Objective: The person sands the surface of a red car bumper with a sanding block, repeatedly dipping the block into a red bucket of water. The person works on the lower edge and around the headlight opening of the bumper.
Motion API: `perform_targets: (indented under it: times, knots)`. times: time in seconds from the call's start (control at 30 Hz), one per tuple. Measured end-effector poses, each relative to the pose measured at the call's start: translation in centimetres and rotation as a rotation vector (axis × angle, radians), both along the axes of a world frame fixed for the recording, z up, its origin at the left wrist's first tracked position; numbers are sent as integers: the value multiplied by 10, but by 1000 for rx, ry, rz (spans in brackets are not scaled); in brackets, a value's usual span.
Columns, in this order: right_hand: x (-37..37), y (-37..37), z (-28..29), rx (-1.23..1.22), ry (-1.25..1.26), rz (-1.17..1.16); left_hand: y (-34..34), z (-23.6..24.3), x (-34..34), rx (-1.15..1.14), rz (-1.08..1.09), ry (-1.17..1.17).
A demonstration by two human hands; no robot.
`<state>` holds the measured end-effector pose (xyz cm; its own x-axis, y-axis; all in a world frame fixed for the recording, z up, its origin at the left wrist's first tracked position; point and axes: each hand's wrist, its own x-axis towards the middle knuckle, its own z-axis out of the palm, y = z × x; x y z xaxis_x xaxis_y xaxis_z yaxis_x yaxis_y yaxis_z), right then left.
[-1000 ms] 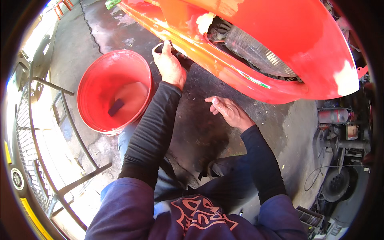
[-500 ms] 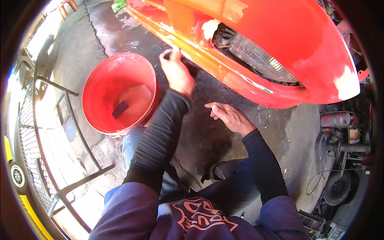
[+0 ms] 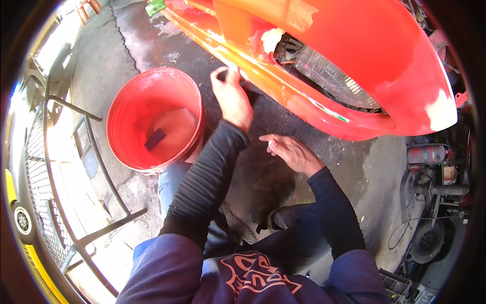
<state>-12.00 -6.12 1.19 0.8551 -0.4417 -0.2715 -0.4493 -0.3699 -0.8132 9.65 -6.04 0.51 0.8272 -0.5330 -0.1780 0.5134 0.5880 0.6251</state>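
Note:
My left hand (image 3: 233,101) is held in the air between the bucket and the car's lower edge. Its thumb and forefinger curve apart, and I see nothing between them. Lower and to the right, my right hand (image 3: 295,153) hovers over the floor with the forefinger stretched leftward, the other fingers partly bent and nothing visible in it. At left stands a red bucket (image 3: 121,109), with a dark rectangular block (image 3: 155,139) inside near a paler patch at the bottom. The red-orange car body (image 3: 390,61) spans the upper right, with pale patches on its paint.
A tire (image 3: 329,76) shows in the wheel opening. Along the left runs a dark metal frame (image 3: 109,180) with mesh, and a yellow vehicle (image 3: 38,268) beyond it. Car parts, including a round dark wheel (image 3: 428,240), crowd the right side. The concrete floor (image 3: 96,48) is cracked and stained.
The whole view has shifted slightly, moving the bucket and car a little right and down. My left hand sits slightly farther right; my right hand holds nearly the same pose.

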Motion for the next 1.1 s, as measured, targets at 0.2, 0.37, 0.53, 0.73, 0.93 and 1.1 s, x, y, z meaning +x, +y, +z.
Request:
perform_targets:
  times: [0.2, 0.37, 0.53, 0.73, 0.93, 1.1]
  knots:
    - [4, 1, -2, 4, 1, 1, 8, -15, -12, 29, -128, -122]
    - [9, -4, -1, 39, -33, -34, 19, -19, 13, -56, -20, -125]
    - [10, -1, -9, 14, 8, -1, 5, -7, 15, -95, -14, -154]
    - [8, -3, -11, 10, 12, -7, 5, -6, -13, 21, -34, -76]
    - [7, -1, -3, 1, -5, 3, 7, 2, -6, 26, -152, -6]
    - [5, 0, 0, -28, 5, -44, 3, 7, -4, -146, 54, -87]
